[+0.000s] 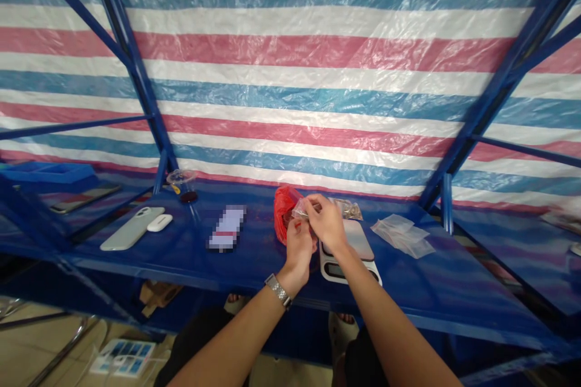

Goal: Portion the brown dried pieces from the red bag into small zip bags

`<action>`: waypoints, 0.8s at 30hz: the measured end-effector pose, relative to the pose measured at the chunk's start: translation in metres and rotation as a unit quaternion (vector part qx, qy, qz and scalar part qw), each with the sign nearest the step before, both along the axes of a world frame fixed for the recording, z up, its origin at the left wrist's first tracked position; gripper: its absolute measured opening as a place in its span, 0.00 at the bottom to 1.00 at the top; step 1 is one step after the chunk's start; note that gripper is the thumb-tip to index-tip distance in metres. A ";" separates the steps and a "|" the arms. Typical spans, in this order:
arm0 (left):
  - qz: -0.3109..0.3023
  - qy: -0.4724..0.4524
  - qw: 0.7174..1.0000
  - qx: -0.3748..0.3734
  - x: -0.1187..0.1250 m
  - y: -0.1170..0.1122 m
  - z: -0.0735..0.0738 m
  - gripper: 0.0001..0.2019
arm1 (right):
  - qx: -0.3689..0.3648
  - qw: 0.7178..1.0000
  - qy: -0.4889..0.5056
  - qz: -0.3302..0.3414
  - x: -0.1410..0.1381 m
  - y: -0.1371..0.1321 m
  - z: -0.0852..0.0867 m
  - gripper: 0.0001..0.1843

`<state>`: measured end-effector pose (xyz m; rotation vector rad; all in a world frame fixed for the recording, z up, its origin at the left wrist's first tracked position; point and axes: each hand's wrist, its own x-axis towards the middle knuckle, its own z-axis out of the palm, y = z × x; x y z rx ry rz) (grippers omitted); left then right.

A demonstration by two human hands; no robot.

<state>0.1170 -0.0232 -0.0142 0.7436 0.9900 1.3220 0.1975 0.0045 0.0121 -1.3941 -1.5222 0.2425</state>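
Observation:
My left hand (299, 249), with a metal-band watch (278, 291) on its wrist, is closed on the near side of a small clear plastic bag (300, 208). The fingers of my right hand (327, 224) pinch the same bag from the right. What the bag contains is too small to make out. Just beyond and left of both hands lies an open red plastic bag (281, 211), partly covered by them. A white kitchen scale (356, 242) sits under and right of my right hand. Behind the scale rests a clear bag of small brownish pieces (353, 210).
Several flat clear bags (403, 234) lie right of the scale. On the left are a blurred-out phone (227, 228), a pale phone (132, 230), a white earbud case (160, 222) and a clear cup (182, 184) with dark liquid. Blue metal posts (136, 66) flank the blue tabletop (258, 260).

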 end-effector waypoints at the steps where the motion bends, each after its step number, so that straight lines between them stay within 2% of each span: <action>1: 0.000 -0.014 1.000 -0.006 -0.002 0.001 0.000 0.08 | -0.008 1.000 -0.024 0.000 -0.005 0.000 0.000 0.13; 7: 0.012 -0.067 0.996 -0.049 -0.010 0.002 -0.004 0.09 | -0.046 0.993 -0.109 0.025 -0.014 0.002 -0.007 0.15; 15: 0.005 -0.083 0.993 -0.079 -0.012 0.001 -0.005 0.08 | -0.053 0.992 -0.108 0.030 -0.008 0.007 -0.016 0.15; 24: -0.002 -0.055 0.997 -0.058 -0.014 0.002 0.000 0.06 | -0.071 0.995 -0.074 0.014 -0.001 0.002 -0.010 0.15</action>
